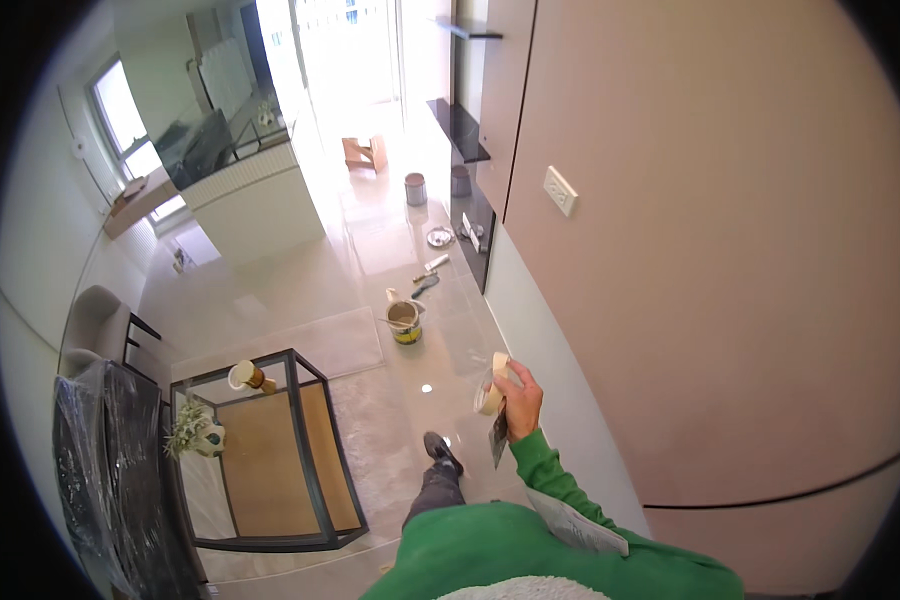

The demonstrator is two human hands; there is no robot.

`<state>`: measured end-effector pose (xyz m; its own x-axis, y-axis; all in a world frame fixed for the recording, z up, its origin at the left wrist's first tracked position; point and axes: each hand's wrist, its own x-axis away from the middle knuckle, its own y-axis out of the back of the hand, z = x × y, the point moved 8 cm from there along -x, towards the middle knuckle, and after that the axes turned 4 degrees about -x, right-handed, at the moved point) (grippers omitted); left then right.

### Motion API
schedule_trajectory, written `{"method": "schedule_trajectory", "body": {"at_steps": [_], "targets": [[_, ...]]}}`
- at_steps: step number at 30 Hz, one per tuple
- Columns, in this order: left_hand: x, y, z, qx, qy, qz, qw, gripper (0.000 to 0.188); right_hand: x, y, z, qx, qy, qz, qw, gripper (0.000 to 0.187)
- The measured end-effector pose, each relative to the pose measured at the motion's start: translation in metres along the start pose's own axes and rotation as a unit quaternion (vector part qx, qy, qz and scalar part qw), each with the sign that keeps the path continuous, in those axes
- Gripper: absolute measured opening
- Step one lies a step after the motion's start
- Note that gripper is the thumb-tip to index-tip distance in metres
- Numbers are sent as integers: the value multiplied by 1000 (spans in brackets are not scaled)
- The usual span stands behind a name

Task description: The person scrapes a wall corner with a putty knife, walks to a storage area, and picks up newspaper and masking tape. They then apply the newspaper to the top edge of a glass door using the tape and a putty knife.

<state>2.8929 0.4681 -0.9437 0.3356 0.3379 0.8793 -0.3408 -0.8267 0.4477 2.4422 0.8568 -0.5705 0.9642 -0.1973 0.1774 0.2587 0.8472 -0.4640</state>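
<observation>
My right hand [523, 402] is raised in front of me, fingers closed around a roll of cream masking tape [496, 384]. A dark, flat, blade-like piece [498, 442] hangs below the tape from the same hand; its exact kind is unclear. Against my green right sleeve lies a flat whitish sheet [578, 522], partly hidden by the arm. No part of my left hand shows. Past the tape, on the floor, stands an open paint can [404, 328] with a stick or handle leaning in it.
To my right runs a pinkish wall panel [710, 260] with a socket [560, 191]. Along its foot lie hand tools [426, 285], a lid [440, 237] and another can [415, 189]. At left stand a black-framed glass table [332, 500] and plastic-wrapped furniture [120, 470].
</observation>
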Motion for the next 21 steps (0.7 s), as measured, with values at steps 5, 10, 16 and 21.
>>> {"method": "schedule_trajectory", "body": {"at_steps": [5,10,16,21], "targets": [[-96,87,-126,-69,-92,-83,990,28,-138,-43,-2,48,13,-43,998,43],[-125,249,-377,297,-248,-183,904,28,-200,-109,8,61,-48,1,997,52],[-94,390,-668,273,-335,-202,879,28,-329,-157,-20,43,-44,-8,998,56],[-134,403,-792,344,-360,-176,849,28,-440,-220,-33,-1,-87,91,992,60]]}}
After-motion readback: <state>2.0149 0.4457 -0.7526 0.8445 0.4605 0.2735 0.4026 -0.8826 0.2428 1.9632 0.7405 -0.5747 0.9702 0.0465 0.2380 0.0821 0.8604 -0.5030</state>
